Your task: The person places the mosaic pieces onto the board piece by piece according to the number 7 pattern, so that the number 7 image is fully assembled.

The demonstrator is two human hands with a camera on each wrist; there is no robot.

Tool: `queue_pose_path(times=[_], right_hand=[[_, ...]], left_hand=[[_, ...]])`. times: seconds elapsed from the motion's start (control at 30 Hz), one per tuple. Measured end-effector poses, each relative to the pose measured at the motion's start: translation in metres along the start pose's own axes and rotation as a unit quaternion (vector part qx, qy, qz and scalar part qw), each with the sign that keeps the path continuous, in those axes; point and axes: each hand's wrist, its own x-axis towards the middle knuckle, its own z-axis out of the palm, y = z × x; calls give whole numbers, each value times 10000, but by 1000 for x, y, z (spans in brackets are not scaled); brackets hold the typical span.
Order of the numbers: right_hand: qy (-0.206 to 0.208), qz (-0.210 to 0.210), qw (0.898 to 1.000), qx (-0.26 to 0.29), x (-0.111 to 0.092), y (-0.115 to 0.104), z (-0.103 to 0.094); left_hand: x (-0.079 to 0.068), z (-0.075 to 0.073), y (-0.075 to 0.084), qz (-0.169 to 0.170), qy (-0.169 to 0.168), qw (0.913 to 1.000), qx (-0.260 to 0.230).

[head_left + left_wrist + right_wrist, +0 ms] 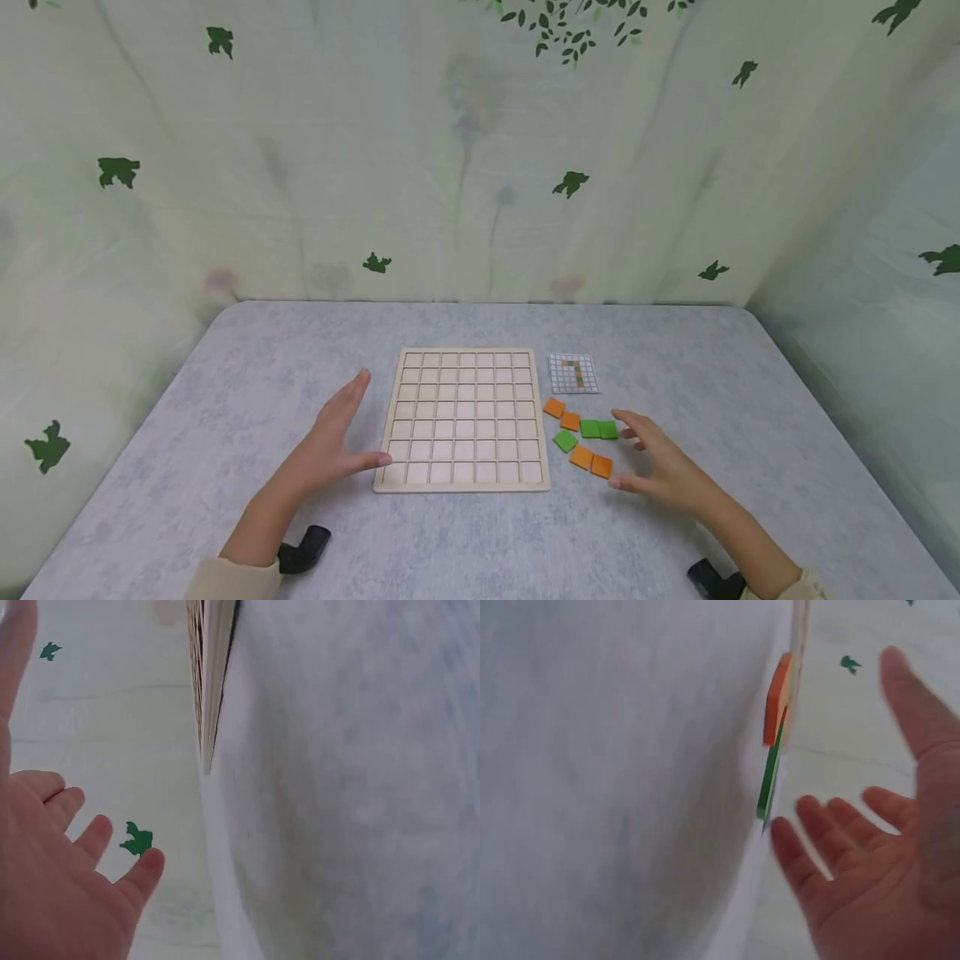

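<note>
A wooden grid board (467, 489) of small square cells lies on the table. Beside its left edge is my left hand (333, 446), fingers extended and thumb spread over the board's lower left corner, holding nothing. To the right of the board lie orange tiles (581, 457) and green tiles (590, 428) in a loose cluster. My right hand (663, 467) is next to them, thumb and fingers apart, with nothing held. In the right wrist view, an orange tile (777, 701) and a green tile (769, 780) appear edge-on beyond the spread fingers.
A small printed pattern card (573, 373) with a coloured grid lies above the tiles, right of the board. The grey table (465, 550) backs onto a pale curtain (420, 150) with green leaf and bird shapes. Black wrist devices (303, 550) sit at both wrists.
</note>
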Motion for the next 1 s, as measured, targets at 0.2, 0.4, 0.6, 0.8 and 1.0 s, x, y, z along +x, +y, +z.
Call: queue_pose_path(times=[0.2,0.4,0.6,0.8,1.0], right_hand=[[-258,405,9985,250,-2,7,14],[-67,593,9981,169,-1,11,23],[27,668,9976,178,2,8,27],[-189,783,9967,23,7,-1,20],[-142,447,9989,-71,23,-22,3]], left_hand=[[-3,15,-5,-383,-396,9975,-443],[-7,22,-11,-439,-667,9957,-464],[-8,24,-16,-175,-884,9957,-199],[-8,23,-14,-169,-922,9953,-222],[-8,22,-11,-289,-955,9946,-288]])
